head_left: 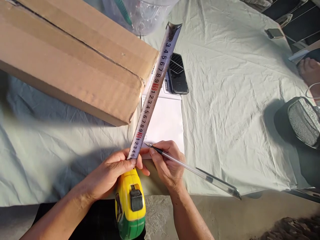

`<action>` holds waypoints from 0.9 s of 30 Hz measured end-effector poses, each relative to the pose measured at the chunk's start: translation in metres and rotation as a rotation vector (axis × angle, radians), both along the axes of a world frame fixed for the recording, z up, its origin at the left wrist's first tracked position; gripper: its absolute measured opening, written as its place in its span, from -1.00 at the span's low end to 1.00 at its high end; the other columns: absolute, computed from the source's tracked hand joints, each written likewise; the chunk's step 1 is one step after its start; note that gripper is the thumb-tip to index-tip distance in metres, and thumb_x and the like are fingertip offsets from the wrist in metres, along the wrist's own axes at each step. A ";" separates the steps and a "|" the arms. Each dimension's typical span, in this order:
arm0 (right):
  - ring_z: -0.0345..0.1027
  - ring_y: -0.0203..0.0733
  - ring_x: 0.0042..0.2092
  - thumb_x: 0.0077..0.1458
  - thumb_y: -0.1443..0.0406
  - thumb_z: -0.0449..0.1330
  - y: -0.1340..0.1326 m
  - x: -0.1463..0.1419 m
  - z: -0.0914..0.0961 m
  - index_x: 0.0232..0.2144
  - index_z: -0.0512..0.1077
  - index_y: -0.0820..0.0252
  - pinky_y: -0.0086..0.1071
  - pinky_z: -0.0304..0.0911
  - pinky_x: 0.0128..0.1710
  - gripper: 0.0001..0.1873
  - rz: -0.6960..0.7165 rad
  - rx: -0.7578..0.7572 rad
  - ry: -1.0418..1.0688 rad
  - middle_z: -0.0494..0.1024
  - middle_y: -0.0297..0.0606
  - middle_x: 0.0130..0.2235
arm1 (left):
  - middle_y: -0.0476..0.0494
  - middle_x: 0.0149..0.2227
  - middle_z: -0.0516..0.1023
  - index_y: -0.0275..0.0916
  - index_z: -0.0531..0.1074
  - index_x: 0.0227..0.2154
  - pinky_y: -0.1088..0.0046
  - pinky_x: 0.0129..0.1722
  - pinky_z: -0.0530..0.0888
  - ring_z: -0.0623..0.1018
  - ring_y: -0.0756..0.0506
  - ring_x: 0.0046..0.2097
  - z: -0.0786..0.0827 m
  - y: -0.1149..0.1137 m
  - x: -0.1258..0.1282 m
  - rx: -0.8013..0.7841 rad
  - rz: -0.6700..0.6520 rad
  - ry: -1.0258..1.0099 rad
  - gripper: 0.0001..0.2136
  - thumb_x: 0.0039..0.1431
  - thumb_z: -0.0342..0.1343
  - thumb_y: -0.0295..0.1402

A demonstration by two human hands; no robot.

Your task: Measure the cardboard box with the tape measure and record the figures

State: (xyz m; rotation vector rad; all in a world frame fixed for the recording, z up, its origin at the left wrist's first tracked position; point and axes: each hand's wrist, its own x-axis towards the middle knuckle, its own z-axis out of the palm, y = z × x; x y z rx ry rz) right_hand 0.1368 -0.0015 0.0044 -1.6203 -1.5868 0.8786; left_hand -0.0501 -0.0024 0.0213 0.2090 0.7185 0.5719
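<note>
My left hand (117, 171) is closed around a yellow and green tape measure (130, 203) at the table's near edge. Its metal blade (152, 90) runs up and away, past the corner of a long cardboard box (72, 56). My right hand (166, 163) grips a clear pen (197, 171), whose tip sits beside the blade, over a white sheet of paper (167, 120).
A pale wrinkled cloth (237, 100) covers the table. A black phone (178, 74) lies beyond the paper, and a clear plastic container (142, 13) stands behind the box. At the right are a dark mesh object (303, 120) and another person's foot (310, 70).
</note>
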 end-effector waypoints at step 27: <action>0.30 -0.32 -0.55 0.12 0.34 0.15 0.001 0.001 -0.003 -0.36 0.32 0.10 -0.42 0.19 -0.53 -0.95 -0.027 0.130 -0.080 0.46 -0.44 -0.55 | -0.19 0.04 0.46 -0.26 0.44 -0.37 0.51 -0.29 0.39 0.49 -0.06 -0.18 0.001 0.001 -0.002 0.064 -0.039 0.005 -0.88 0.22 0.10 -0.33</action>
